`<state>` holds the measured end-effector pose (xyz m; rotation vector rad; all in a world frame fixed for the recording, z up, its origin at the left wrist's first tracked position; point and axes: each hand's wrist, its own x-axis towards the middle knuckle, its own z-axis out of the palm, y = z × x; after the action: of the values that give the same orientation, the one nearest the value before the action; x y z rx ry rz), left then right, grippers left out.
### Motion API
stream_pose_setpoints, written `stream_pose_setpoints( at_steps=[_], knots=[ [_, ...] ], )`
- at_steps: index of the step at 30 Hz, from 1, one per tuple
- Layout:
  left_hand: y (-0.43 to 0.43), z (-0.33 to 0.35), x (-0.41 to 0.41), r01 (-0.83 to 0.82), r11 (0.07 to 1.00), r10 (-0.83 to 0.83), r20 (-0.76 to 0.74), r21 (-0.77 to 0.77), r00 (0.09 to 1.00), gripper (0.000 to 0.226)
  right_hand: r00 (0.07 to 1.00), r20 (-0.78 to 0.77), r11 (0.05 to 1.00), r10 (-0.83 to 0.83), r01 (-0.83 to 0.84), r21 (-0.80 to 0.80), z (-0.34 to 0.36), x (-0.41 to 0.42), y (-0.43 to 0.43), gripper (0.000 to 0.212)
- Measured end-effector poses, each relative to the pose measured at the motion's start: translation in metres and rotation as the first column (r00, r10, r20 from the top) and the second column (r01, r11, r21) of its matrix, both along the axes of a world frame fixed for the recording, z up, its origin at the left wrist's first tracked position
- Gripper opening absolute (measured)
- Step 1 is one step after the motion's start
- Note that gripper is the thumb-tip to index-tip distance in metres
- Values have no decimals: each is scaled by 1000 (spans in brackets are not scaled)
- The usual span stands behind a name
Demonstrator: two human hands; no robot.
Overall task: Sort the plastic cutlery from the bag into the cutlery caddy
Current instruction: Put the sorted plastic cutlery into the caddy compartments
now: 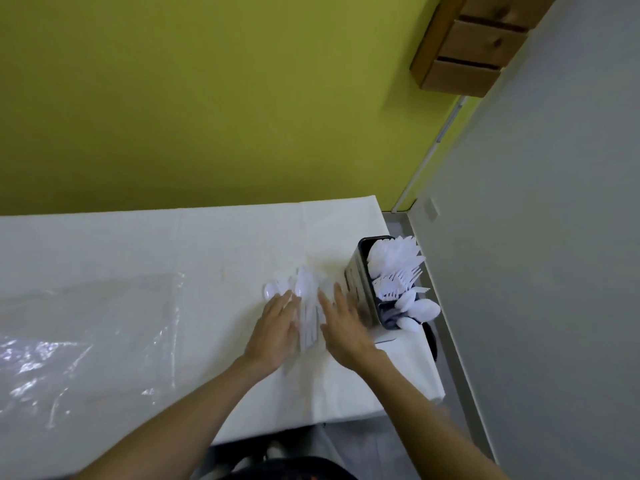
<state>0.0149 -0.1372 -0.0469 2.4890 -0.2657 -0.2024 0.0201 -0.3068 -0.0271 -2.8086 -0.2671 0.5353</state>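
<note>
A small pile of white plastic spoons [306,299] lies on the white tablecloth, bowls pointing away from me. My left hand [275,329] and my right hand [343,327] lie flat on either side of the pile, fingers stretched out, pressing it together from both sides. Just right of my right hand stands the dark metal cutlery caddy [362,289]. It holds white knives at the far end, forks in the middle and spoons at the near end. The clear plastic bag [83,327] lies flat and crumpled on the left of the table.
The table [173,244] with its white cloth stands against a green wall. Its right edge runs just past the caddy, beside a grey wall. A wooden drawer unit [474,43] hangs high at the right.
</note>
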Motion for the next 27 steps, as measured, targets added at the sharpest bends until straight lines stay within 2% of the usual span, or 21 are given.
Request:
stream_pose_setpoints(
  at_steps=[2,3,5,8,11,15,18,19,21,22,24,27],
  knots=[
    [9,-18,-13,126,981,-131,22,149,991,54,999,-53,998,-11,8,-64,-24,-8,0,79],
    [11,-22,-18,168,967,-164,-36,191,986,58,999,-42,997,-8,5,-73,-32,-12,0,81],
    [17,-26,-26,199,953,-167,-154,227,974,62,1000,-31,998,1,-3,-65,-39,-16,5,83],
    [26,-23,-32,177,943,-140,-145,282,979,63,1000,-28,1000,12,-12,-13,-41,-19,17,85],
    [39,-24,-33,125,943,-80,-154,308,985,62,999,-41,999,12,-10,40,-44,-19,32,88],
    [58,-30,-35,99,948,-57,-146,301,988,63,994,-89,993,56,-46,106,-31,-21,47,80],
    [70,-34,-35,89,964,-60,-121,251,991,61,996,-6,981,91,-88,174,-18,-20,48,65],
    [71,-33,-35,81,970,-57,-109,229,992,59,999,35,977,35,-41,210,-17,-17,46,59],
    [70,-28,-37,37,978,-21,-78,206,997,54,973,101,944,-207,171,283,-18,-11,41,46],
    [68,-25,-37,2,978,7,-42,208,999,52,932,98,900,-349,304,311,-20,-7,37,37],
    [63,-22,-38,-46,978,41,30,206,999,50,836,-12,783,-549,520,341,-22,3,31,22],
    [57,-25,-37,54,976,-70,67,211,995,49,801,-168,728,-574,593,344,-25,14,27,25]
  ],
)
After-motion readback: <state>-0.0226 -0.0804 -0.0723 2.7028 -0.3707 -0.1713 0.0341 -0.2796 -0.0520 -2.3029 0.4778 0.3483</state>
